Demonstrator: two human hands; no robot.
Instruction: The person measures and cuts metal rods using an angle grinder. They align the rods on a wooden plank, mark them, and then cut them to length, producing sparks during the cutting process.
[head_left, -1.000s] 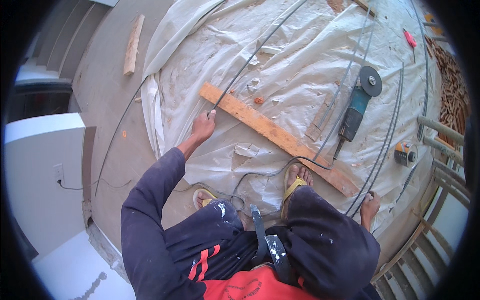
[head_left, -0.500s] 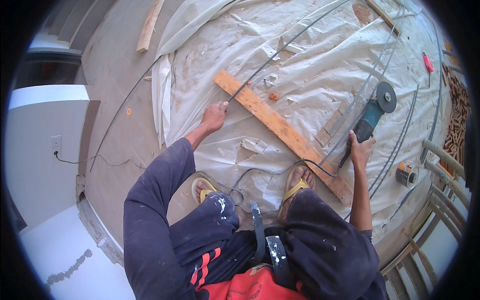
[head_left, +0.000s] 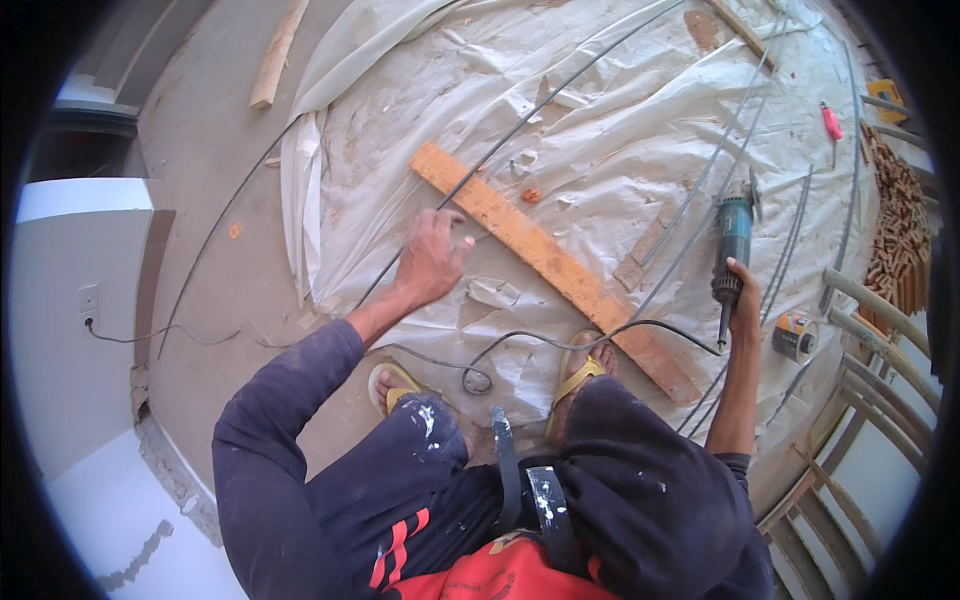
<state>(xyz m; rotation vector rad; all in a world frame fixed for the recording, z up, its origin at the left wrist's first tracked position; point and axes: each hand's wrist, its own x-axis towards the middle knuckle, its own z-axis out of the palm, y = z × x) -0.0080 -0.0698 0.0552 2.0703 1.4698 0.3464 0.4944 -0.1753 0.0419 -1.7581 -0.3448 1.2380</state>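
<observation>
My right hand [head_left: 745,298] is wrapped round the rear of a teal and black angle grinder [head_left: 735,235]. Its cutting disc [head_left: 754,196] points away from me and shows nearly edge-on. A black power cord [head_left: 540,338] trails from the grinder toward my feet. On the other side, my left hand [head_left: 434,256] hovers with its fingers apart over a thin dark metal rod [head_left: 530,118]. That rod slants across an orange-brown wooden plank [head_left: 540,255] lying on a creased white sheet [head_left: 390,150].
Several thin rods [head_left: 795,230] lie at the right, near a small can-shaped container [head_left: 795,338] and a pink-handled screwdriver [head_left: 831,122]. Wooden poles [head_left: 880,318] and a heap of brown pieces [head_left: 895,225] are beyond. A wall socket [head_left: 89,298] with a plug sits at left.
My left hand has let go of the rod, its fingers spreading as it moved slightly nearer to me. The grinder has turned more upright in my right hand, its disc going from face-on to edge-on.
</observation>
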